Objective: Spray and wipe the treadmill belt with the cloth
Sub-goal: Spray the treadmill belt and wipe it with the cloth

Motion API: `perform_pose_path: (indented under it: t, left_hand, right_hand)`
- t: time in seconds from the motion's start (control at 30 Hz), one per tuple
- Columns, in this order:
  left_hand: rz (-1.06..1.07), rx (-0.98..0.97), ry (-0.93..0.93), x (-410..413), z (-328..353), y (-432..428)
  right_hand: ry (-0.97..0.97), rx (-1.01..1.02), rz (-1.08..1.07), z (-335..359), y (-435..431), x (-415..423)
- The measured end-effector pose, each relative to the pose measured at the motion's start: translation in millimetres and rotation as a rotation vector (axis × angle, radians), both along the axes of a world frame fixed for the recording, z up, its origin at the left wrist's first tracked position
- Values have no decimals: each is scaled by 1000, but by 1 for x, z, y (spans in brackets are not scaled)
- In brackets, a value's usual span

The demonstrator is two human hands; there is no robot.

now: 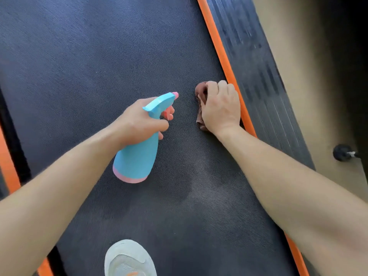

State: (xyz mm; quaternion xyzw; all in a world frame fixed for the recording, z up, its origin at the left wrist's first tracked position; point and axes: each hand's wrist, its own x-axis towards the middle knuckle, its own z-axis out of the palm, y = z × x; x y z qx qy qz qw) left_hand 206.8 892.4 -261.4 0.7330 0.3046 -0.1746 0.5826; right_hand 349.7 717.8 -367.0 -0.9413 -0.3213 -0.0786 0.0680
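Observation:
The dark textured treadmill belt [95,62] fills most of the view. My left hand [141,121] grips the neck of a blue spray bottle [136,156] with a pink base and pink trigger, held above the belt, its nozzle pointing up and right. My right hand [221,106] presses a bunched brown cloth [201,91] onto the belt close to the right orange edge; most of the cloth is hidden under the hand. A darker, damp-looking patch [187,188] lies on the belt below the hands.
An orange strip [217,42] and a ribbed black side rail [256,72] border the belt on the right; another orange strip [8,172] runs at the left. A grey shoe [129,259] stands on the belt at the bottom. A black knob [341,152] sits on the tan floor.

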Motion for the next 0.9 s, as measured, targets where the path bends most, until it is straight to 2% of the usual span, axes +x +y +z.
perform_pose_path:
  t: [0.07, 0.2, 0.3, 0.43, 0.6, 0.83, 0.9]
  left_hand:
    - [0, 20, 7, 1, -2, 3]
    - [-29, 24, 19, 3, -6, 5]
    - [-22, -6, 10, 6, -6, 2]
    - [-15, -30, -14, 11, -1, -6]
    - [-43, -42, -3, 10, 0, -9]
    - [-57, -4, 15, 14, 4, -7]
    - [-45, -10, 2, 14, 3, -7]
  right_hand:
    - [-13, -18, -17, 0, -3, -7]
    - [80, -42, -117, 9, -77, -75]
    - [118, -134, -173, 15, -114, -113]
    - [66, -110, -149, 13, -90, -83]
    - [8, -74, -250, 12, -26, -30]
    - [199, -70, -38, 17, -98, -149]
    - [195, -50, 77, 12, -95, -141]
